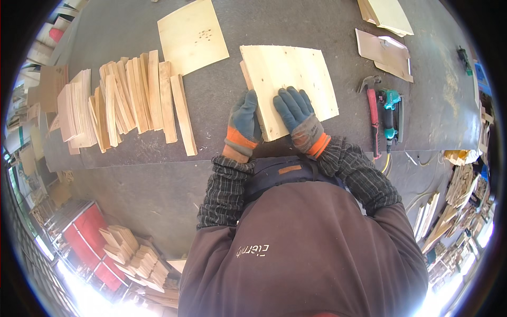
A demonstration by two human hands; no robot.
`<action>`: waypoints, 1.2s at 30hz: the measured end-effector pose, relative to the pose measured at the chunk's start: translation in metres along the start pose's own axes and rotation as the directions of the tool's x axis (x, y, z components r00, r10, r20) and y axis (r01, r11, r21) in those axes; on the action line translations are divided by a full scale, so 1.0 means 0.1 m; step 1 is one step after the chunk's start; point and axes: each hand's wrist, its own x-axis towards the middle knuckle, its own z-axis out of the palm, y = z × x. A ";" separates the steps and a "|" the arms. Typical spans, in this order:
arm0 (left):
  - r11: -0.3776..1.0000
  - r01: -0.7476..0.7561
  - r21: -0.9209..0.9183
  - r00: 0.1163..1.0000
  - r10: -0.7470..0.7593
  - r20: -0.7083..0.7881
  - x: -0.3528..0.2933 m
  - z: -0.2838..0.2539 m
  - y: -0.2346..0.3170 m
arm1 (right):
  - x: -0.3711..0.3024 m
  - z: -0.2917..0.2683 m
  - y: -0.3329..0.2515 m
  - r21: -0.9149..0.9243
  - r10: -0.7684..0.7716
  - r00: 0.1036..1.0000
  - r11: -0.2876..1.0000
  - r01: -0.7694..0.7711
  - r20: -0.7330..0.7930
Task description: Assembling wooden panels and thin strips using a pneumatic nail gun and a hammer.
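Note:
A pale square wooden board (293, 66) lies on the workbench in front of me, raised along its left side, where a narrow wooden strip (246, 75) shows at the edge. My left hand (244, 119), in a blue-grey and orange work glove, is closed at the board's near left edge; its inner fingers are partly hidden. Flat on top of the board rests my right hand (297, 113), gloved alike, its fingers stretched out. To the right lie a red-handled claw hammer (373, 111) and a teal air nailer (390, 113) with a yellow hose.
Several wooden strips (134, 95) stand in a row at left, beside a stack of thin panels (78, 111). Another thin square panel (193, 37) lies farther back. Boards (388, 16) and a brownish sheet (384, 52) lie at far right. Wood pieces (138, 259) are piled below the bench.

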 end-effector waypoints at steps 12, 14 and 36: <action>1.000 0.007 0.018 1.000 -0.008 0.023 -0.02 0.03 0.02 | 0.00 0.02 0.01 -0.027 -0.004 1.000 1.000 0.005 0.015; 1.000 0.007 0.024 1.000 -0.008 0.019 -0.03 0.04 0.02 | -0.01 0.03 0.01 -0.025 0.001 1.000 1.000 -0.001 0.016; 0.954 -0.026 0.297 0.995 0.055 -0.089 0.00 -0.08 0.07 | -0.09 0.04 0.05 -0.032 -0.032 0.999 0.999 0.032 -0.014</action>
